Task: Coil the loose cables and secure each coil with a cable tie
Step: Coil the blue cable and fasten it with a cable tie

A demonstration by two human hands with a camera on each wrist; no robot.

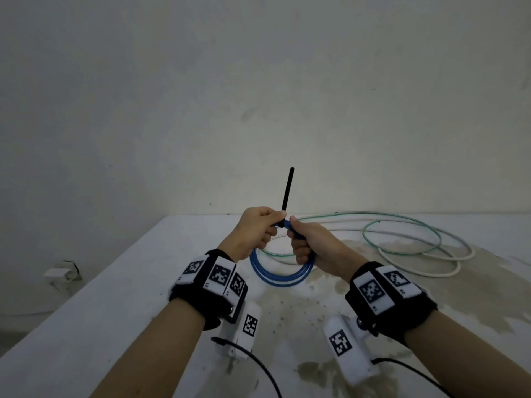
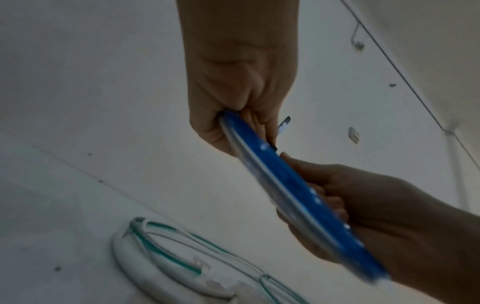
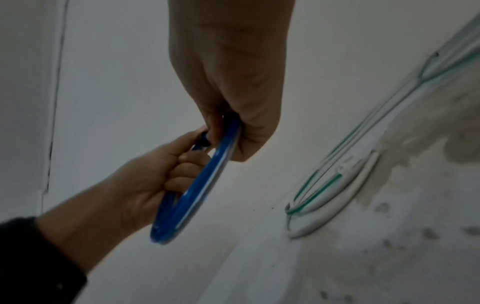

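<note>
My head camera looks forward and down over both forearms at the table [image 1: 120,282] and the wall behind. Each wrist camera sits close under its own hand, looking along it (very wide, dim). All three share the blue coil [image 1: 280,275] held between the hands.

White table [image 1: 120,282], stained at right; loose white cable [image 1: 448,271] and green cable [image 1: 402,225] lying on it

We face a bare, off-white wall [image 1: 258,96], dimly lit, with faint smudges and scuffs. Below it runs a white table [image 1: 120,282], its top blotched with brownish stains [image 1: 474,288] and dark specks. A crumpled pale scrap [image 1: 61,272] lies on the floor beside the table's left edge.
</note>
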